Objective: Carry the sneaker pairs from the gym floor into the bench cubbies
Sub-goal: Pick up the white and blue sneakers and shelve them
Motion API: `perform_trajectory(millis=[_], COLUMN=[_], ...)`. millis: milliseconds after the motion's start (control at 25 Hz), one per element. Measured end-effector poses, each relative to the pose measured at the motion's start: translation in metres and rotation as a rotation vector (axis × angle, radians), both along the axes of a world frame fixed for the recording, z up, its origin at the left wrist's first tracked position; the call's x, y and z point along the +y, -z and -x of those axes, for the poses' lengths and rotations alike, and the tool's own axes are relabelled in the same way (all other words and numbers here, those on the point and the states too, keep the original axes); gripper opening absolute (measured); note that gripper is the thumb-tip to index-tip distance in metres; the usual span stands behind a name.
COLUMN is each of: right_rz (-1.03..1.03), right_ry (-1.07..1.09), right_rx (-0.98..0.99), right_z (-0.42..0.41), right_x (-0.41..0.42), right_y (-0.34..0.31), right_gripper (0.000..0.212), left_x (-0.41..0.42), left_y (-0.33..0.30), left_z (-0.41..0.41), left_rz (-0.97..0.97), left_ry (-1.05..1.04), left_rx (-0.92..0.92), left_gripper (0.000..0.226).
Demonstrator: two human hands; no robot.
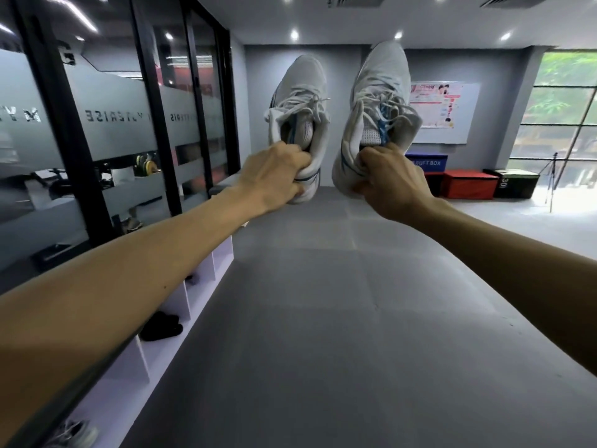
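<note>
I hold a pair of white sneakers with blue trim out in front of me, toes pointing away. My left hand (pixel 274 177) grips the heel collar of the left sneaker (pixel 302 92). My right hand (pixel 389 182) grips the heel collar of the right sneaker (pixel 379 92). Both shoes are in the air above the grey gym floor (pixel 339 318). The white bench cubbies (pixel 223 257) run along the left wall under my left forearm. One cubby holds a dark shoe (pixel 161 324), and a pale sneaker (pixel 72 434) lies in the nearest one.
Black-framed glass partitions (pixel 97 124) line the left side behind the bench. Blue, red and black plyo boxes (pixel 470 187) stand against the far wall under a whiteboard (pixel 442 111). A tripod (pixel 553 176) stands near the bright window at right.
</note>
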State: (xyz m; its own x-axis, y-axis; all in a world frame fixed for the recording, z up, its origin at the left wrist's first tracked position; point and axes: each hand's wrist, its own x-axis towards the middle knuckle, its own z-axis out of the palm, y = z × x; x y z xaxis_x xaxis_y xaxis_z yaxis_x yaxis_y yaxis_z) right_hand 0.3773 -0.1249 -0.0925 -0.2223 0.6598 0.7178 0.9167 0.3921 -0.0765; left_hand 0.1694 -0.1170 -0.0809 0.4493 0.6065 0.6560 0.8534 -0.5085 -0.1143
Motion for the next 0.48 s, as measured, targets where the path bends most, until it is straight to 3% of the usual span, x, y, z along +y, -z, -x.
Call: perform_trajectory(millis=[480], right_rz=[-0.040], right_ry=[-0.027], right_rx=[0.006], right_z=[-0.043], right_x=[0.323], right_y=[0.014], right_gripper=[0.035], left_x=[0.313], left_y=[0.004], left_z=[-0.043], left_rz=[-0.009], left_ry=[-0.034], left_rx=[0.024], left_gripper=[0.016])
